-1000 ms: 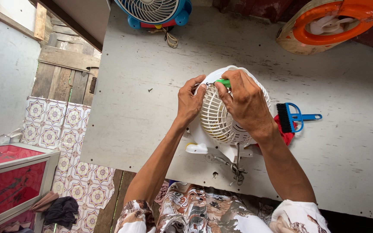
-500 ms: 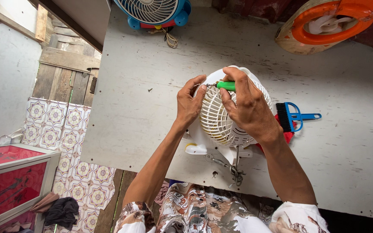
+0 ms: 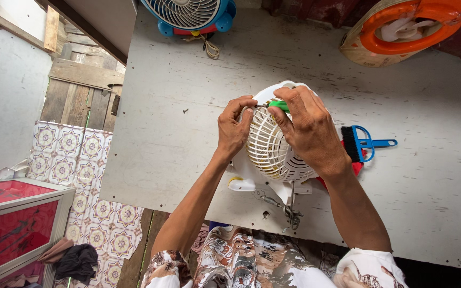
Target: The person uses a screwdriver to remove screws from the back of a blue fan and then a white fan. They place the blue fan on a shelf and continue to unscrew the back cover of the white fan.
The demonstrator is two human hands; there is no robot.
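Note:
A small white fan (image 3: pixel 271 146) with a ribbed front grille lies on the grey worktable (image 3: pixel 188 85) in front of me. My left hand (image 3: pixel 234 128) grips the grille's left rim with curled fingers. My right hand (image 3: pixel 310 130) lies over the right side of the grille and pinches a small green tool (image 3: pixel 278 105) against the fan's top edge. Only the tool's green end shows between my fingers. The fan's base and a metal wire piece (image 3: pixel 289 210) stick out toward me.
A blue brush with black bristles (image 3: pixel 361 144) lies just right of the fan, over something red. A blue fan (image 3: pixel 188 13) stands at the table's far edge, an orange-ringed fan (image 3: pixel 401 26) at the far right. A red cabinet (image 3: pixel 12 224) and tiled floor lie at left.
My right hand has shifted slightly up along the grille with the green tool. The left hand keeps its grip on the rim.

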